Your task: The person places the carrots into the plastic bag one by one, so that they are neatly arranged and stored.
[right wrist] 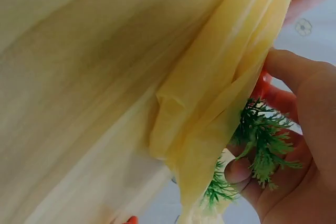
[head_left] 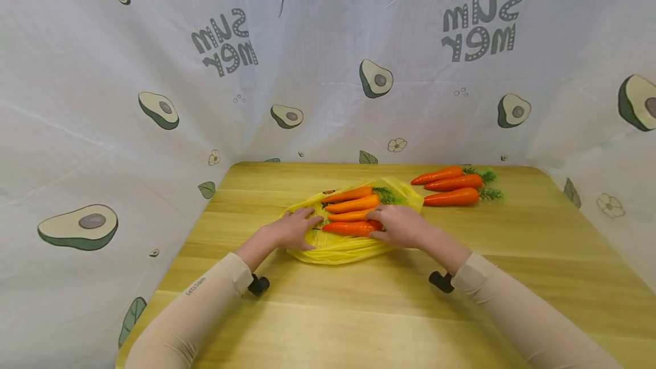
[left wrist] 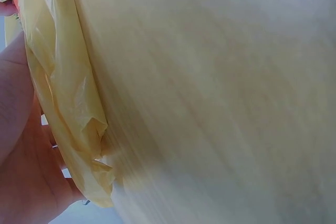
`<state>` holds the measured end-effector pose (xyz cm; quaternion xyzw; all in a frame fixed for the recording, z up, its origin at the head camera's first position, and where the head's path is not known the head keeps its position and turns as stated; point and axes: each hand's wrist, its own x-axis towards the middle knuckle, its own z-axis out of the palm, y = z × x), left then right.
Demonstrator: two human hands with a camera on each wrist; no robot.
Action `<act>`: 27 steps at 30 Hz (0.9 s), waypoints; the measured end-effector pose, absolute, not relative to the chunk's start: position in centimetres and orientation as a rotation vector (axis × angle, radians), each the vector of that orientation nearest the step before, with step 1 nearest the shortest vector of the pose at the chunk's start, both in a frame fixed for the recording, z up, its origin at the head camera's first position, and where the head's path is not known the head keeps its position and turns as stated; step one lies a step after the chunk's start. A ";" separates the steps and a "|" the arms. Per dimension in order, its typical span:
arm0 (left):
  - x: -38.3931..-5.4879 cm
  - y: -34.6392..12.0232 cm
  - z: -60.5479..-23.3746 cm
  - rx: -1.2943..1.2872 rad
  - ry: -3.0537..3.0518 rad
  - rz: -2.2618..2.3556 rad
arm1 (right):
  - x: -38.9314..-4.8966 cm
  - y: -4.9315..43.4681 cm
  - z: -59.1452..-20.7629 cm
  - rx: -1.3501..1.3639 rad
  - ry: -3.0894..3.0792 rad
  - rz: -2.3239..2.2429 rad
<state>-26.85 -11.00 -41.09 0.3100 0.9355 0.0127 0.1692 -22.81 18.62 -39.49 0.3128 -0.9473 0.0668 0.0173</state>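
Observation:
A yellow plastic bag [head_left: 338,255] lies spread on the table, with several carrots [head_left: 352,204] side by side on it, their tips to the left. My right hand [head_left: 402,225] grips the thick, leafy end of the nearest, redder carrot [head_left: 345,228]. Its green leaves [right wrist: 265,145] stick out under the palm in the right wrist view. At the bag's left side, my left hand [head_left: 294,229] rests with fingers spread near the carrot tips. Yellow plastic [left wrist: 58,72] hides part of those fingers in the left wrist view.
Three more orange-red carrots [head_left: 453,197] lie at the back right of the wooden table [head_left: 348,312], right beside the bag, leaves pointing right. Behind the table hangs a white curtain [head_left: 318,61] printed with avocados.

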 end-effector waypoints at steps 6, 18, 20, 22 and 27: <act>-26.9 -10.8 -41.2 0.872 2.660 0.018 | -22.8 19.4 -38.9 0.923 -3.003 0.270; -26.7 -10.8 -41.3 0.880 2.655 0.010 | -22.6 19.1 -39.0 0.891 -3.009 0.127; -26.7 -10.8 -41.4 0.882 2.661 -0.007 | -22.5 19.1 -39.0 0.893 -2.998 0.133; -26.7 -10.8 -41.5 0.883 2.671 -0.029 | -22.5 19.1 -38.8 0.894 -2.979 0.155; -27.0 -10.7 -41.3 0.902 2.702 -0.063 | -22.7 19.3 -38.5 0.892 -2.927 0.211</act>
